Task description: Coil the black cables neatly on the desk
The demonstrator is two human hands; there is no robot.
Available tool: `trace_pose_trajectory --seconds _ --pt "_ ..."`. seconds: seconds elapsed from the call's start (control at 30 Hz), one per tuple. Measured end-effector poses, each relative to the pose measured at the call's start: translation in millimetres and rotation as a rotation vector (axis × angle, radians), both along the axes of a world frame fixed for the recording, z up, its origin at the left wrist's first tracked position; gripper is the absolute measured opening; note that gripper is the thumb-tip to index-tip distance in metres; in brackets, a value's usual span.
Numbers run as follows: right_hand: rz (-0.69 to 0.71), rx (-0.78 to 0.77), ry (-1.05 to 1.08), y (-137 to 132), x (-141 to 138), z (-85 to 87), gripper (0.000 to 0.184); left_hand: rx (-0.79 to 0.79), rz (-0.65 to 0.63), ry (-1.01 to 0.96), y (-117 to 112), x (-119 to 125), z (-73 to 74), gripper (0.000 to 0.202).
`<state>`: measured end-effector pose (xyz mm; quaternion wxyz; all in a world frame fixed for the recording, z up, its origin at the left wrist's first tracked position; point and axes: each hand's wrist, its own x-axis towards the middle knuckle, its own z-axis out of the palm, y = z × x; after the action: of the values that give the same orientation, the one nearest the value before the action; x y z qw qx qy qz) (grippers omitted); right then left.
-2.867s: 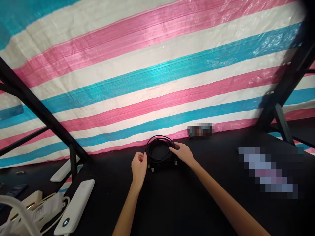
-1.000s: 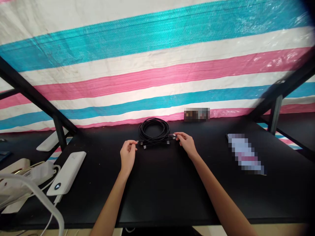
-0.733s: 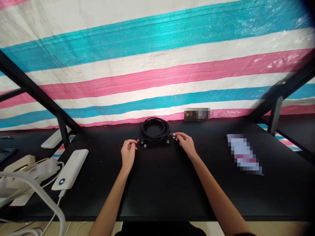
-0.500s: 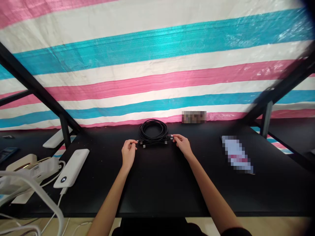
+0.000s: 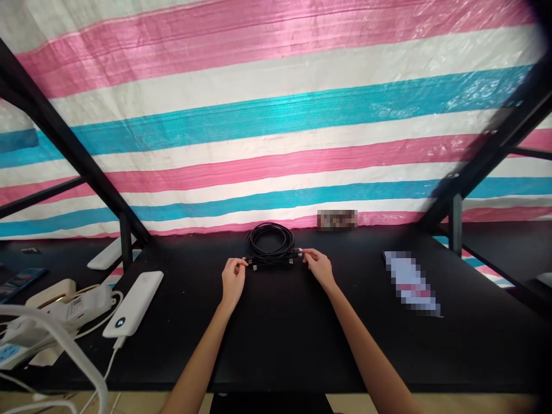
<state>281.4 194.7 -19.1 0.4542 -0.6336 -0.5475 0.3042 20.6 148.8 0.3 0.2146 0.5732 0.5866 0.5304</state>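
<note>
A black cable (image 5: 271,226) lies coiled on the black table, with several silver-tipped plugs at the lower edge of its loops. At the left end of the plugs, my left hand (image 5: 234,282) is closed, its fingertips pinched at one cable end. My right hand (image 5: 319,267) is also closed, its thumb and index finger pinching a plug at the right end. The exact grip of the left fingers is small and hard to make out. Between the two hands, the other plugs rest on the table in front of the coil.
A white power bank (image 5: 134,303) with a cord plugged in lies to the left, beside a power strip (image 5: 81,307) and white cables. A blurred flat item (image 5: 413,283) lies on the right. Black frame posts (image 5: 456,224) flank the table, with a striped sheet (image 5: 276,138) behind.
The camera view has tilted up slightly, so everything sits lower in the picture. My left fingers have come a little closer to the plugs; my right hand keeps its pinch.
</note>
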Motion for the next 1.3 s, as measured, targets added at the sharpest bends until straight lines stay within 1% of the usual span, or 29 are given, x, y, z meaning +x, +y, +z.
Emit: trace_pose_trajectory --seconds 0.2,0.37,0.57,0.67,0.8,0.9,1.0,1.2,1.3 --pt "-0.019 0.025 -0.021 -1.5 -0.4 1.7 0.033 -0.025 0.015 -0.035 1.8 -4.0 -1.7 0.015" --pt "-0.009 0.038 -0.035 -0.5 -0.1 -0.3 0.033 -0.033 0.020 -0.058 2.5 -4.1 0.2 0.015" --pt "-0.015 0.062 -0.083 -0.8 0.0 -2.5 0.032 -0.009 0.017 -0.058 0.5 -3.6 1.0 0.015" --pt "-0.016 0.051 -0.131 -4.1 -2.4 -1.6 0.033 -0.019 0.055 -0.020 1.5 -9.9 -2.1 0.016" --pt "-0.040 0.020 -0.220 -11.0 -7.6 0.8 0.033 -0.055 0.141 0.011 6.2 -25.6 -7.6 0.018" --pt "-0.041 0.027 -0.241 -15.3 -9.9 1.8 0.032 -0.082 0.165 0.025 8.3 -34.6 -10.4 0.019" --pt "-0.042 0.055 -0.209 -17.1 -9.7 1.4 0.034 -0.092 0.134 0.084 6.6 -35.5 -11.0 0.019" --pt "-0.042 0.107 -0.190 -17.6 -7.1 -0.4 0.038 -0.058 0.002 0.266 -0.6 -24.6 -7.8 0.017" --pt "-0.031 0.112 -0.190 -17.2 -6.5 -1.4 0.037 -0.045 -0.005 0.295 -2.4 -21.6 -6.9 0.015"
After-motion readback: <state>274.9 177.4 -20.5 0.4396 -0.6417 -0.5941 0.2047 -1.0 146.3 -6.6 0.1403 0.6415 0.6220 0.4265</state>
